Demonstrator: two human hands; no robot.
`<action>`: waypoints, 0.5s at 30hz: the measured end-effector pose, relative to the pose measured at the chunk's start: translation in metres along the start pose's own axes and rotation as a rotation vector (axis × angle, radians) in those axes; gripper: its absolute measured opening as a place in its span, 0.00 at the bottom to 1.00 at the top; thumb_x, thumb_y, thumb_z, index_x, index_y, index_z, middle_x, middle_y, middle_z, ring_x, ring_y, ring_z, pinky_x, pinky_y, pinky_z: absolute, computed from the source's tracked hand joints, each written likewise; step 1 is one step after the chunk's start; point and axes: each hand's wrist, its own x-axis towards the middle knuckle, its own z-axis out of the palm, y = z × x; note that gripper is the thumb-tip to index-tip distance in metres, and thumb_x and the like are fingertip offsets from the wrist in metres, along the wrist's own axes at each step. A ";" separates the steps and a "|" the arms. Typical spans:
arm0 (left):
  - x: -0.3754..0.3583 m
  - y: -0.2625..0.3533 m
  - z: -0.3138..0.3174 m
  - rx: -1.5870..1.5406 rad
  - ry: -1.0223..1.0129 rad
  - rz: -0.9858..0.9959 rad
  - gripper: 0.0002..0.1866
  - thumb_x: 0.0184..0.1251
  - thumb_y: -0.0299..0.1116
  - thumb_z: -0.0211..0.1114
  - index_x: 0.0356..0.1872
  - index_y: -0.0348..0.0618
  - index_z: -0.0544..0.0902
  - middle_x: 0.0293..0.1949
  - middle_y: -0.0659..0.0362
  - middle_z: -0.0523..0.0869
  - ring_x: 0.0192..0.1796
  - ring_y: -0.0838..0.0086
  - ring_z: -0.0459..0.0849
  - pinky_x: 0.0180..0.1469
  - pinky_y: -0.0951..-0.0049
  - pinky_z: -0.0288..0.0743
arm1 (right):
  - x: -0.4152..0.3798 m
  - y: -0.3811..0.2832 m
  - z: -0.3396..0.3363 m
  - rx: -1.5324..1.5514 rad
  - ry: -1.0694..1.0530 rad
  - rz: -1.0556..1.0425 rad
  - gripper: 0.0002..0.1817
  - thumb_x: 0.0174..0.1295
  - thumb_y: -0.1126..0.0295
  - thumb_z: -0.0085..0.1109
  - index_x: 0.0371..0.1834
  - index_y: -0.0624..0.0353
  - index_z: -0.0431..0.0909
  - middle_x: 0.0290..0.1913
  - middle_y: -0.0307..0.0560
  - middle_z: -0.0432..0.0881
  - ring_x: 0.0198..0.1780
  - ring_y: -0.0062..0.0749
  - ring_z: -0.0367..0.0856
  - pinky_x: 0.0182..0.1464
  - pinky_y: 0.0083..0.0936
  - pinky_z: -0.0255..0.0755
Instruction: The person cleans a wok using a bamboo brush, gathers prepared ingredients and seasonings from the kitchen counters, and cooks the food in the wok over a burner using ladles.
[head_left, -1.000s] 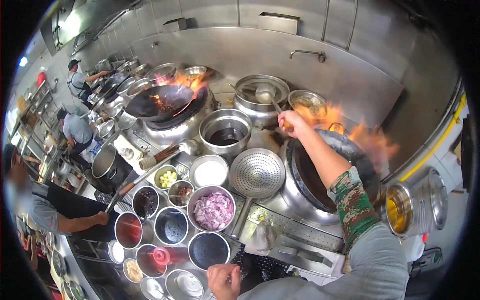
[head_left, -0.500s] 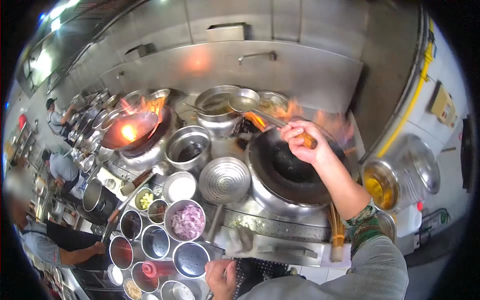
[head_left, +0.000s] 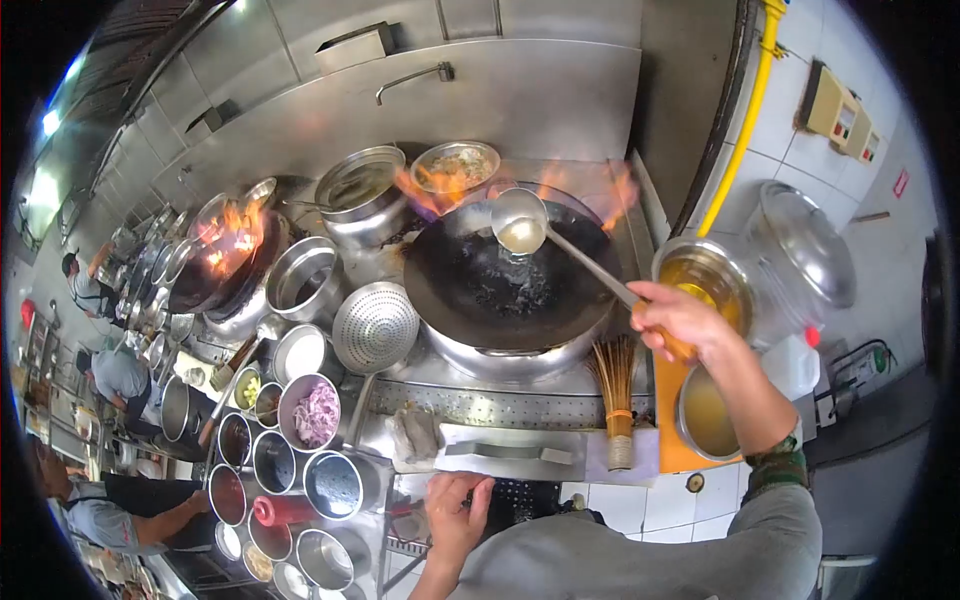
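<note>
My right hand grasps the ladle, its bowl above the wok, inside the rim; flames edge the far side. My left hand, fingers curled and apparently holding nothing, lies near the front edge, beside the metal pots. Bare tile floor shows between my arms.

So the wok is black with orange flames round it, ladle handle's orangey brown, onion is pinky purple, bottle's red, hose bright yellow, shirt plain grey, and the cuff green and brown camo.
</note>
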 end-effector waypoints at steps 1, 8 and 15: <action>-0.002 0.004 0.006 -0.009 -0.026 0.006 0.03 0.51 0.26 0.69 0.25 0.42 0.82 0.27 0.60 0.83 0.33 0.67 0.80 0.41 0.68 0.68 | -0.008 0.009 -0.013 -0.132 -0.065 -0.023 0.35 0.56 0.76 0.53 0.70 0.58 0.53 0.27 0.38 0.71 0.18 0.19 0.69 0.14 0.20 0.65; -0.014 0.027 0.022 0.016 -0.080 -0.021 0.02 0.52 0.27 0.68 0.27 0.42 0.84 0.28 0.57 0.84 0.34 0.64 0.80 0.42 0.69 0.71 | -0.066 0.089 -0.091 -1.182 0.471 -0.716 0.36 0.53 0.80 0.51 0.69 0.50 0.58 0.42 0.56 0.78 0.38 0.50 0.77 0.45 0.37 0.71; -0.040 0.013 0.001 0.059 0.042 -0.033 0.06 0.54 0.33 0.68 0.28 0.43 0.83 0.30 0.58 0.82 0.34 0.65 0.79 0.39 0.67 0.69 | -0.088 0.136 -0.146 -1.234 0.663 -0.363 0.23 0.58 0.80 0.44 0.59 0.66 0.70 0.50 0.58 0.78 0.49 0.42 0.78 0.54 0.29 0.70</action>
